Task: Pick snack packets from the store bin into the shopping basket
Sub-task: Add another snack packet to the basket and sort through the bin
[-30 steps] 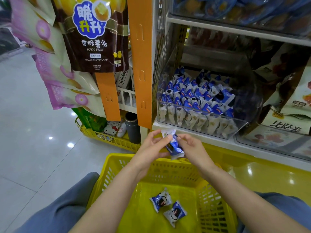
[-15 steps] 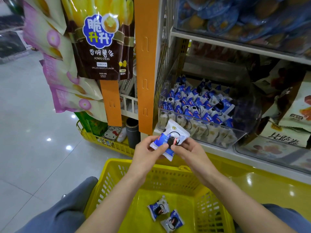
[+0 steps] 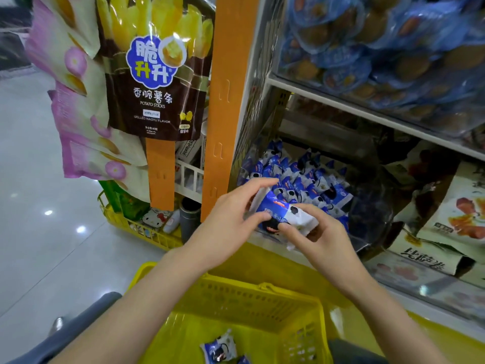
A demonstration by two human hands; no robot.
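Both hands hold one blue-and-white snack packet (image 3: 282, 212) in front of the clear store bin (image 3: 367, 206), which is full of the same packets (image 3: 301, 177). My left hand (image 3: 231, 219) pinches the packet's left end, thumb below and fingers stretched over the top. My right hand (image 3: 315, 235) grips its right end with curled fingers. Below them stands the yellow shopping basket (image 3: 249, 298), with two packets (image 3: 220, 349) lying on its floor at the lower frame edge.
An orange shelf post (image 3: 228, 101) rises left of the bin. Potato-stick bags (image 3: 154, 74) hang further left. A shelf of blue round packs (image 3: 380, 48) sits above the bin, larger bags (image 3: 451, 214) to its right. Another yellow basket (image 3: 141, 227) stands on the tiled floor.
Both hands have lifted the packet higher and farther forward, from just above the basket to in front of the bin. The packet has turned from upright to lying sideways.
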